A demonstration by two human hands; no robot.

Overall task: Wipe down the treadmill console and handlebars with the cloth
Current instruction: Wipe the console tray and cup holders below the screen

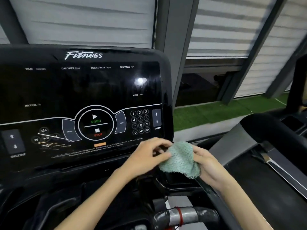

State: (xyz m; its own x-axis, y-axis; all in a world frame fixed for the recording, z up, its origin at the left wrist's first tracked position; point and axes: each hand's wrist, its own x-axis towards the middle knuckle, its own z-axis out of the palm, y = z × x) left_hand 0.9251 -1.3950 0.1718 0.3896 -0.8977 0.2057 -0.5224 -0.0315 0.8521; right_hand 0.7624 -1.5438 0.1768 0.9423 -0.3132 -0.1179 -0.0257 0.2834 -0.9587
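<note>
A green fluffy cloth (181,159) is bunched up just below the console's lower right corner. My right hand (206,161) holds it from the right, fingers curled into the fabric. My left hand (147,155) pinches its left edge with thumb and fingers. The black treadmill console (79,90) fills the left half of the view, its dark screen off, with START and STOP marks and a number keypad (140,122). A grey handlebar (186,214) with a red band crosses the bottom, below my arms.
A second treadmill (265,138) stands close on the right, its black console arm and grey frame beside my right hand. Behind are window blinds, grey pillars and a strip of green turf (216,112). White scratches mark the console's lower left.
</note>
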